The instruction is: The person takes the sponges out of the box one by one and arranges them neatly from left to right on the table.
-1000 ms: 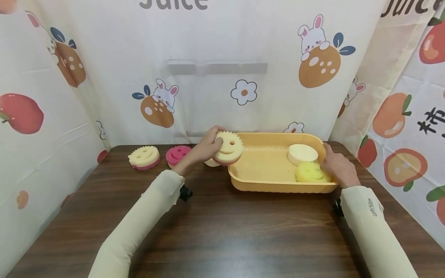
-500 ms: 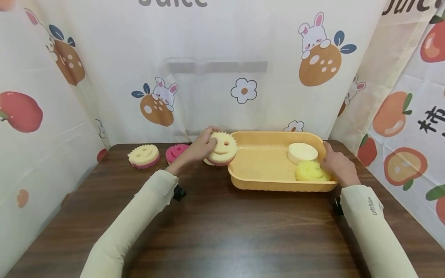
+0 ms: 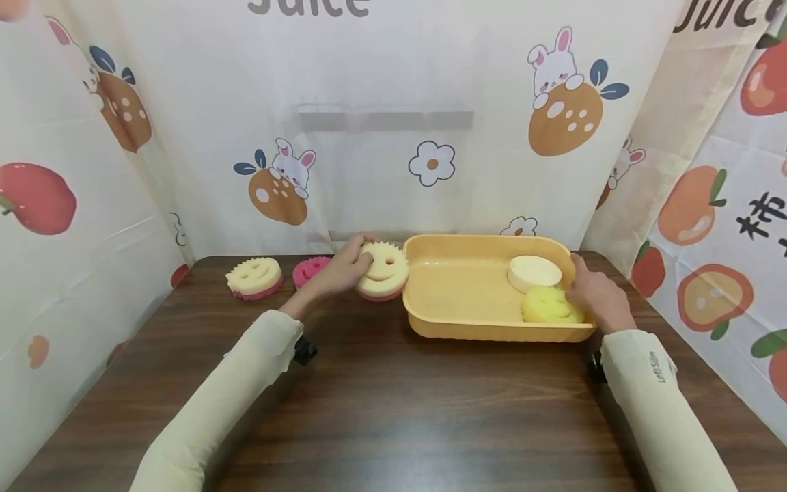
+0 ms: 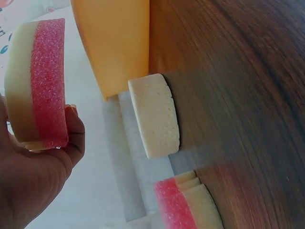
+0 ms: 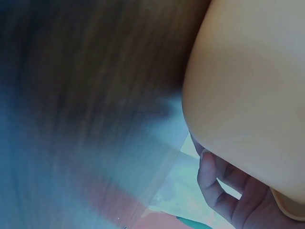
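Observation:
My left hand [image 3: 344,268] pinches a smiley-face sponge [image 3: 382,272] just left of the yellow tray [image 3: 467,329]. It is cream on the face side and pink on the other. The left wrist view shows this sponge [image 4: 47,86] raised off the table, between thumb and fingers. Below it lies a plain cream sponge [image 4: 155,117], close to the tray's end. My right hand [image 3: 599,294] grips the tray's right rim, its fingers [image 5: 209,183] bent against the outer wall. Inside the tray are a round cream sponge [image 3: 533,272] and a yellow smiley sponge [image 3: 550,305].
On the table's left side lie a cream-and-pink smiley sponge [image 3: 255,277] and a pink-faced one [image 3: 309,270], partly behind my left forearm. A printed curtain [image 3: 369,178] hangs directly behind the brown wooden table [image 3: 430,410].
My left hand has shifted left and slightly down with the sponge, from over the tray's left rim to beside it. The right hand and the tray stay in place.

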`<action>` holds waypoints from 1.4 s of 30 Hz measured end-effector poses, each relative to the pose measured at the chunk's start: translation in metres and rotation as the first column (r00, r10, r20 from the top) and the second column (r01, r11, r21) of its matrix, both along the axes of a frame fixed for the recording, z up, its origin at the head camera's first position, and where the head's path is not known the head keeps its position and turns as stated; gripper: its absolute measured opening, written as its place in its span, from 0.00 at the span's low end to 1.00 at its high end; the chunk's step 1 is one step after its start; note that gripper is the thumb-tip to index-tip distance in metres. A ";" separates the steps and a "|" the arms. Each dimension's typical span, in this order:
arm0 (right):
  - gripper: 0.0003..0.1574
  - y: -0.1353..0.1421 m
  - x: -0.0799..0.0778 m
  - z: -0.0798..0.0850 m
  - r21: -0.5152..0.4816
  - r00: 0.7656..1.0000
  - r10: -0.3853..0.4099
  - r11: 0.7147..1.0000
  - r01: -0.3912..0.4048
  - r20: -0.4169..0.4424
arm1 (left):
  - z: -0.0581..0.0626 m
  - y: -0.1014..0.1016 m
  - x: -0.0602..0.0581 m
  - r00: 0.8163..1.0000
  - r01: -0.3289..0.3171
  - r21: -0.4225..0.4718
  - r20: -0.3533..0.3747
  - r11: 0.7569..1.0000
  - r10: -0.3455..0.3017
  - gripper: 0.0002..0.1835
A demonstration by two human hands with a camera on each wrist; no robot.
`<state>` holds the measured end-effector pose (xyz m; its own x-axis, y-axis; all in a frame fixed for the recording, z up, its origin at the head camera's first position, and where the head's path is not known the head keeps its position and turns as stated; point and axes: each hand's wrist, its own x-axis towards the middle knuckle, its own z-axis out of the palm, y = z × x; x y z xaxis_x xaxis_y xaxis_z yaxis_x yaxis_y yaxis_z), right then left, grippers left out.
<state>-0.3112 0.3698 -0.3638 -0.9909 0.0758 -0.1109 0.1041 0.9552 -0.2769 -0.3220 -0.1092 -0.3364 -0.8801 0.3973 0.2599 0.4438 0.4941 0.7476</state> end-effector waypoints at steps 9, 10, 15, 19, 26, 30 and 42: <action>0.49 0.000 0.000 -0.003 -0.002 1.000 -0.003 1.000 0.003 0.004 | -0.008 -0.011 0.005 0.999 -0.019 0.002 0.039 1.000 0.019 0.19; 0.49 0.000 0.000 -0.003 -0.003 1.000 -0.003 1.000 0.003 0.005 | -0.009 -0.012 0.006 0.999 -0.023 -0.007 0.037 1.000 0.023 0.19; 0.50 0.003 0.002 -0.002 0.002 1.000 -0.009 1.000 0.009 0.007 | -0.013 -0.015 0.007 0.998 -0.019 -0.011 0.054 1.000 0.019 0.20; 0.50 0.007 0.004 -0.002 0.015 1.000 -0.011 1.000 0.011 0.001 | -0.018 -0.016 0.006 0.997 -0.010 0.024 0.077 1.000 0.009 0.20; 0.50 0.005 0.003 -0.001 0.015 1.000 0.010 1.000 -0.010 0.005 | -0.022 -0.030 0.013 0.997 -0.056 -0.005 0.044 0.998 0.056 0.20; 0.50 0.003 0.002 -0.001 0.013 1.000 0.011 1.000 -0.011 0.001 | -0.020 -0.038 0.016 0.998 -0.051 0.008 0.048 0.999 0.050 0.21; 0.49 0.002 0.000 -0.003 0.000 1.000 0.012 1.000 -0.012 -0.011 | -0.018 -0.064 0.023 0.991 -0.136 -0.066 0.011 0.989 0.137 0.22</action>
<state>-0.3110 0.3715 -0.3671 -0.9929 0.0639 -0.1001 0.0896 0.9564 -0.2778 -0.2990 -0.1731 -0.3543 -0.9309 0.2892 0.2232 0.3577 0.5972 0.7180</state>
